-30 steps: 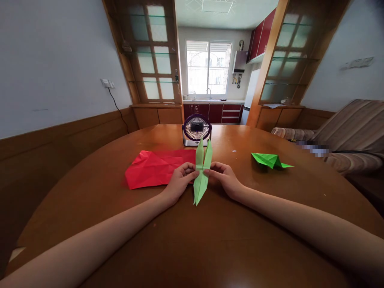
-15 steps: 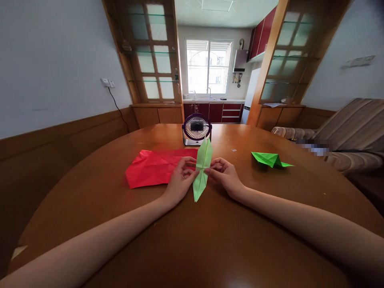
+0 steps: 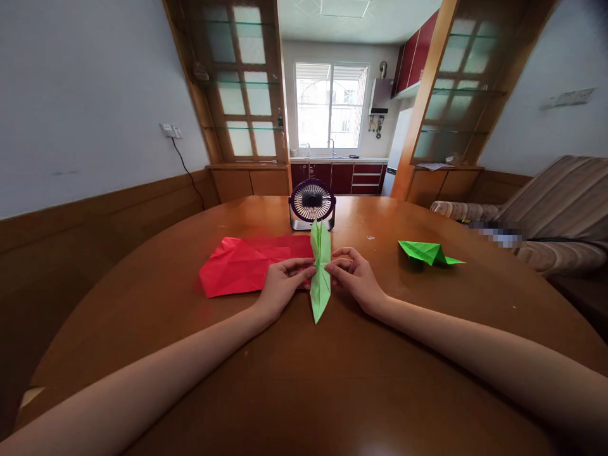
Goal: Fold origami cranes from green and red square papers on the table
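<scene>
Folded pale green paper (image 3: pixel 322 291) is mid-frame, upright-ish. Left hand (image 3: pixel 280 286) pinches one edge, right hand (image 3: pixel 358 280) pinches the other, fingers loosely curled, probably so both sides stay steady. Red paper (image 3: pixel 237 269) lies left of centre; the bright green paper (image 3: pixel 430 253) at right seems parked out of the way.

Pinching pale-green folded paper (image 3: pixel 321 285) by opp. sides w/ L hand (image 3: pixel 280 285) & R hand (image 3: pixel 358 278), over wooden table (image 3: pixel 332 386), w/ creased red paper (image 3: pixel 240 269) partly behind L hand, purple-rimmed desk fan (image 3: pixel 312 201) beyond, bright-green folded paper (image 3: pixel 429 253) off to R.
</scene>
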`<move>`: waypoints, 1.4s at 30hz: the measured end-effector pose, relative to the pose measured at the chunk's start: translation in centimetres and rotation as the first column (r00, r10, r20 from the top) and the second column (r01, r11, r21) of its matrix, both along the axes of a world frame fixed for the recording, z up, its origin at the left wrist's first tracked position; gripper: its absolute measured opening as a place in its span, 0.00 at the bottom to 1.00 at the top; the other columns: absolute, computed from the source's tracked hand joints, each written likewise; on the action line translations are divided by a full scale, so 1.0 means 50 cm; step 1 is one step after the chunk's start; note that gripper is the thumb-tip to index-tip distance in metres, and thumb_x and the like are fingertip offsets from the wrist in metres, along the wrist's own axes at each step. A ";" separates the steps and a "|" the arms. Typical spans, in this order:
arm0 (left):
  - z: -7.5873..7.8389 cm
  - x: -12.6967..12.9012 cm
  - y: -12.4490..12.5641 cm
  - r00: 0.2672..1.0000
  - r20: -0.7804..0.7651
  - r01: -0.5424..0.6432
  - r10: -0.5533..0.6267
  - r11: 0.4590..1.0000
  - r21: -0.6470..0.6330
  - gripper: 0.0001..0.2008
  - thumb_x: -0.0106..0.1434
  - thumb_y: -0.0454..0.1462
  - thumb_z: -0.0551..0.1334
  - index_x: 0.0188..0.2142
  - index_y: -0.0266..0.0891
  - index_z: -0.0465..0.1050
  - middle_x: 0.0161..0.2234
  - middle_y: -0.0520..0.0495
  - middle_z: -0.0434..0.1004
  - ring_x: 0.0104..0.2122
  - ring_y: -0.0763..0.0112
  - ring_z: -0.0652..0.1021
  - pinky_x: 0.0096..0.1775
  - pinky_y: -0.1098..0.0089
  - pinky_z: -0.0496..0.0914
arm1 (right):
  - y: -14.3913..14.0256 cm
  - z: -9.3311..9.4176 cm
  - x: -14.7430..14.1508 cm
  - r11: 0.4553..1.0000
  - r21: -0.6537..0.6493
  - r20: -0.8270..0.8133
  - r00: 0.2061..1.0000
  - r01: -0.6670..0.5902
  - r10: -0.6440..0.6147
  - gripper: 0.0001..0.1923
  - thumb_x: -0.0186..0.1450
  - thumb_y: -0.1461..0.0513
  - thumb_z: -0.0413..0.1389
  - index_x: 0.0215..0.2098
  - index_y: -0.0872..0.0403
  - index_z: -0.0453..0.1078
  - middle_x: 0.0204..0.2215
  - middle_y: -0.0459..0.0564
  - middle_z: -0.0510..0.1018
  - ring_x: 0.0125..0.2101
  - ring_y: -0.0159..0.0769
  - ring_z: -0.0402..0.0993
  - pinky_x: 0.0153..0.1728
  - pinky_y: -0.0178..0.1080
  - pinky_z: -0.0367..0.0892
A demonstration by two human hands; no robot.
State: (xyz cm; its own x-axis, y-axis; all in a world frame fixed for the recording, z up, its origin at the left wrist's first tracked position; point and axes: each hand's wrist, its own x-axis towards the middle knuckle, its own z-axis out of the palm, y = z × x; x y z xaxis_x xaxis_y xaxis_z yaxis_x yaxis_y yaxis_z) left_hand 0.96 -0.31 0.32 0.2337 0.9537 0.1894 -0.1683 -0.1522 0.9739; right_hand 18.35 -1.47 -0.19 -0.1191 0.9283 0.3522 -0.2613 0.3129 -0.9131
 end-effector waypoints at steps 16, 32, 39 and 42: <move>-0.003 -0.001 0.003 0.997 -0.044 -0.063 0.065 0.996 0.059 0.20 0.46 0.41 0.73 0.38 0.35 0.77 0.35 0.46 0.81 0.29 0.72 0.79 0.32 0.72 0.74 | -0.004 -0.008 0.003 0.998 0.052 0.216 0.975 0.040 -0.050 0.15 0.53 0.60 0.63 0.37 0.54 0.66 0.23 0.40 0.69 0.22 0.28 0.64 0.25 0.34 0.61; -0.001 0.003 -0.011 0.981 -0.178 -0.039 0.078 0.976 0.213 0.16 0.55 0.41 0.66 0.42 0.36 0.77 0.37 0.44 0.81 0.29 0.69 0.78 0.31 0.69 0.74 | -0.008 -0.007 0.003 0.985 0.106 0.272 0.949 0.134 -0.159 0.17 0.52 0.67 0.55 0.39 0.51 0.59 0.28 0.41 0.73 0.25 0.28 0.67 0.25 0.32 0.60; 0.002 -0.001 -0.003 0.984 -0.152 -0.056 0.091 0.975 0.216 0.13 0.54 0.41 0.65 0.36 0.36 0.76 0.33 0.46 0.79 0.30 0.69 0.76 0.30 0.72 0.70 | -0.006 0.000 -0.001 1.000 -0.018 0.092 0.996 -0.005 0.007 0.17 0.53 0.62 0.60 0.41 0.52 0.64 0.29 0.43 0.76 0.26 0.31 0.71 0.25 0.33 0.63; 0.005 -0.002 -0.004 0.993 -0.102 -0.037 0.052 0.989 0.144 0.13 0.54 0.44 0.65 0.34 0.37 0.76 0.31 0.48 0.78 0.29 0.71 0.75 0.29 0.73 0.69 | -0.004 0.002 0.001 0.996 -0.082 0.055 0.998 -0.015 0.019 0.14 0.52 0.60 0.63 0.36 0.53 0.69 0.29 0.44 0.76 0.26 0.30 0.70 0.26 0.33 0.63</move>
